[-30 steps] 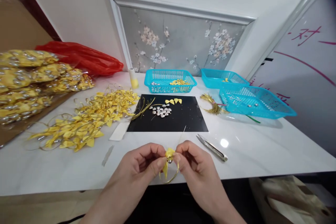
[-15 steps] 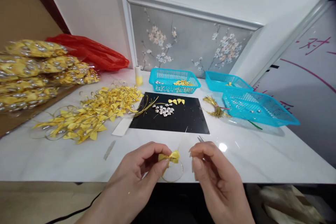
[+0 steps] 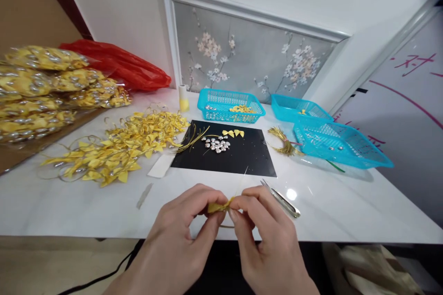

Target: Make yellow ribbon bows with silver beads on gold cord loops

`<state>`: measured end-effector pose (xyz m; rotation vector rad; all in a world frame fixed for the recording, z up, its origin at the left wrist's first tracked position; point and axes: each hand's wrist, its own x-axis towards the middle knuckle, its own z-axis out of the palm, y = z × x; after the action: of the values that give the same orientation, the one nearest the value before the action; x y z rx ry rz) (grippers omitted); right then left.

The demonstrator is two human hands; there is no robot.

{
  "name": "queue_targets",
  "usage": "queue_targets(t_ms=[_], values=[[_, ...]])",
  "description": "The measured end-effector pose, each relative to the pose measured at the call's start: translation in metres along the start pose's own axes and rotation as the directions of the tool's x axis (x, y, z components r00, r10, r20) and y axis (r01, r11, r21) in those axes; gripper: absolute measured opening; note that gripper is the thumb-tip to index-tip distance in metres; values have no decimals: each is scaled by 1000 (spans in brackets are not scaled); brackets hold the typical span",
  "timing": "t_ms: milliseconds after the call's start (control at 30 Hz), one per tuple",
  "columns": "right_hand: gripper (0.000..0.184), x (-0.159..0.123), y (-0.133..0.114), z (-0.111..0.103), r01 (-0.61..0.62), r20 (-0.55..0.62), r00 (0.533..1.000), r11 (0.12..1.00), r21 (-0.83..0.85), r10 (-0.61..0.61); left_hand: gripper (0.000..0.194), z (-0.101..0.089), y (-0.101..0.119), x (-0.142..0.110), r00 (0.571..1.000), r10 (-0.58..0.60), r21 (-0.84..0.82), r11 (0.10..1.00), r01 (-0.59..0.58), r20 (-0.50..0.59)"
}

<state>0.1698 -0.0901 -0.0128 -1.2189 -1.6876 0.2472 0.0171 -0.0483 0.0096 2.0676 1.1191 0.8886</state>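
Observation:
A small yellow ribbon bow (image 3: 217, 207) is pinched between both my hands above the front of the table. My left hand (image 3: 187, 226) grips its left side with thumb and forefinger. On its right end, the fingertips of my right hand (image 3: 265, 226) are closed, covering that part of the bow. A thin gold cord shows below it between my hands, and a fine strand sticks up behind. Thread snips (image 3: 282, 198) lie on the table just beyond my right hand. Past my hands, a black mat (image 3: 242, 161) bears silver beads (image 3: 218, 144) and yellow bows (image 3: 233, 133).
At left are a heap of yellow bow pieces (image 3: 138, 140), bagged bundles (image 3: 44, 83) and a red plastic bag (image 3: 117, 62). Blue baskets (image 3: 231, 97) stand along the back and right. A gold cord bundle (image 3: 285, 143) and a spool (image 3: 183, 98) lie nearby.
My right hand has moved left to the bow and now pinches its right end. The thread snips, mostly covered before, now show fully. My left hand keeps its hold.

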Motion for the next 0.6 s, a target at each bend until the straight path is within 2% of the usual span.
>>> queue_targets(t_ms=[67,167,267,367,467,600], values=[[20,-1,-2,3,12,-19,1000,999,-40,-13,15,1,0,0,1000,10,12,1000,-10,2],[23,0,-4,5,98,-50,993,982,-162,-107,17,1,1,-2,999,33,15,999,-33,19],[24,5,-8,4,204,-36,973,923,-325,-228,17,1,1,-3,999,39,1,999,-39,29],[24,9,-10,3,237,-29,961,874,-425,-275,15,-1,2,-1,999,-10,-12,1000,11,52],[23,8,-10,4,199,-22,973,877,-438,-232,14,-4,3,1,991,-101,-96,989,110,90],[19,4,-4,-1,73,16,997,978,-197,-71,13,-7,2,2,979,-175,-230,954,194,102]])
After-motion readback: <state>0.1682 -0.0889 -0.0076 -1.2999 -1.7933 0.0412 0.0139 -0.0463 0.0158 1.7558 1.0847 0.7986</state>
